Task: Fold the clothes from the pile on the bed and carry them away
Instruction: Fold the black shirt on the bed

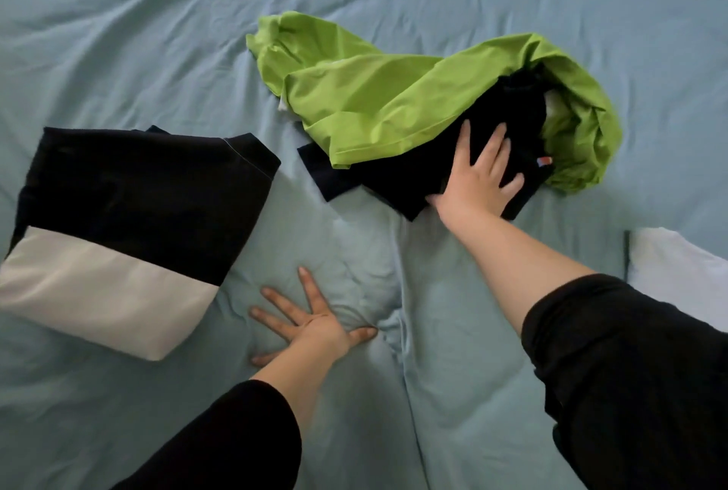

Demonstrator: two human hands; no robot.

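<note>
So this is looking down at a bed covered in a rumpled light blue sheet [118, 36], and what's left of the pile sits a bit right of centre toward the far side. It's a crumpled lime green garment [378, 99] bunched up and draped partly over a black garment [398, 178], which pokes out from under it on the near side with a flat corner sticking out to the left. The black one has a tiny red, white and blue tag [545, 161] on its right edge, just beside the green fabric. The right hand [478, 178] is lying flat on top of the black garment, fingers straight and spread, thumb down at the near edge of the cloth. So that grip is wide open and just resting on the fabric, not curled round anything as far as I can see. The left hand [311, 326] is well apart from the pile, palm down on the bare sheet near the front, fingers fanned out. That grip is fully open too, holding nothing, with the sheet wrinkled around it. Over on the left there's a folded black and white garment [130, 206] lying neatly on the bed, black part farther away, white part nearer. At the right edge a bit of white cloth [677, 273] peeks in, can't tell what it is. Both arms are in black sleeves [236, 442] pushed up off the wrists
</note>
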